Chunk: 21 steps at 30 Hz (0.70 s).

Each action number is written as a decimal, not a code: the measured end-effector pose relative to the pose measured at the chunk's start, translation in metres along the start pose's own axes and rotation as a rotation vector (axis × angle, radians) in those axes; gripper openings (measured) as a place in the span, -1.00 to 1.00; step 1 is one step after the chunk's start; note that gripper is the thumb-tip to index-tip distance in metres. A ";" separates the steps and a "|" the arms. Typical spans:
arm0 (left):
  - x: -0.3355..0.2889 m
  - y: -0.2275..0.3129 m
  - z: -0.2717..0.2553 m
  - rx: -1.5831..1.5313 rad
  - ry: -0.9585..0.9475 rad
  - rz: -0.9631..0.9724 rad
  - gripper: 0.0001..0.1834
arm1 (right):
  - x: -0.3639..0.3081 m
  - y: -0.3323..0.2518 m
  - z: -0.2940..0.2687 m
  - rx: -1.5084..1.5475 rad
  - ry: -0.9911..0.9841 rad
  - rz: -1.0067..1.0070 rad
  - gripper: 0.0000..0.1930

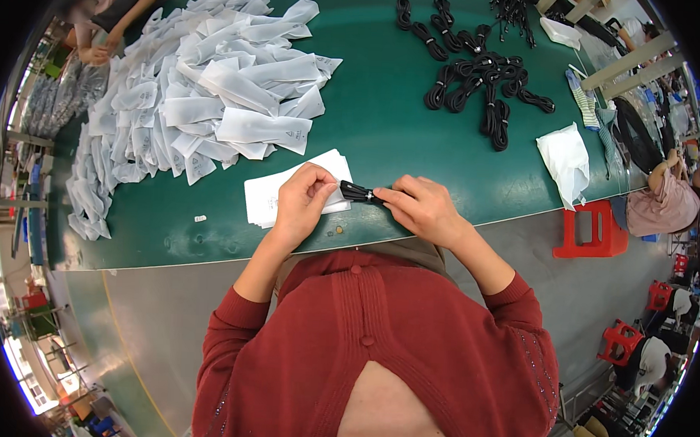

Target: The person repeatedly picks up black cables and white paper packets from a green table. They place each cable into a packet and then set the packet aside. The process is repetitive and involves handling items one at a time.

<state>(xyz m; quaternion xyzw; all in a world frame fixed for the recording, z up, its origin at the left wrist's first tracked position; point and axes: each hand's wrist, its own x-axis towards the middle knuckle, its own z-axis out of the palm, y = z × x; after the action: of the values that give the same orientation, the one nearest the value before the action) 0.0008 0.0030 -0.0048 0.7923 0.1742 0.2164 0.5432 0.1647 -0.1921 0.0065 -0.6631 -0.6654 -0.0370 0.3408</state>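
Note:
A tied bundle of black cable (357, 192) lies between my hands, over the near edge of the table. My right hand (424, 210) is closed on the bundle's right end, thumb and fingers pinching it. My left hand (300, 201) is closed in a pinch right by the bundle's left end, above a stack of flat white bags (261, 193). What its fingertips grip is hidden. The stack lies partly beneath my left hand and the cable.
A big heap of filled white bags (215, 95) covers the table's left side. Several coiled black cables (489, 76) lie at the far right. A crumpled white bag (565, 164) rests at the right edge, above a red stool (591, 233). Another person's hand (98, 54) shows at far left.

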 end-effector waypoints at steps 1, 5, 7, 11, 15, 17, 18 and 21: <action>0.000 0.000 0.000 0.017 -0.003 0.027 -0.94 | 0.001 0.001 0.001 0.030 0.005 0.016 -0.64; 0.002 -0.008 -0.006 0.042 0.050 -0.028 -0.95 | 0.001 -0.001 -0.001 -0.067 0.083 -0.053 -0.63; 0.002 -0.007 -0.008 0.092 0.054 -0.009 -0.95 | 0.002 -0.004 -0.004 -0.108 0.075 -0.094 -0.63; 0.002 -0.007 -0.006 0.129 0.046 0.069 -0.96 | 0.001 -0.002 -0.003 -0.153 0.063 -0.142 -0.64; 0.001 0.004 -0.001 0.147 -0.001 0.127 -0.96 | 0.005 0.000 0.001 0.085 0.023 -0.003 -0.67; 0.000 0.008 0.000 0.164 -0.035 0.165 -0.94 | 0.007 -0.002 0.005 0.368 -0.028 0.250 -0.72; 0.001 0.010 0.000 0.180 -0.046 0.204 -0.93 | 0.008 -0.003 0.010 0.566 -0.025 0.446 -0.75; 0.004 0.015 0.000 0.234 -0.065 0.293 -0.91 | 0.010 0.001 0.020 1.070 -0.060 0.910 -0.78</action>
<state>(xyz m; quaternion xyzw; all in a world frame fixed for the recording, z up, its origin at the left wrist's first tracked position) 0.0051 0.0002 0.0099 0.8736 0.0632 0.2455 0.4155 0.1585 -0.1738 -0.0038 -0.6178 -0.2579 0.4598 0.5834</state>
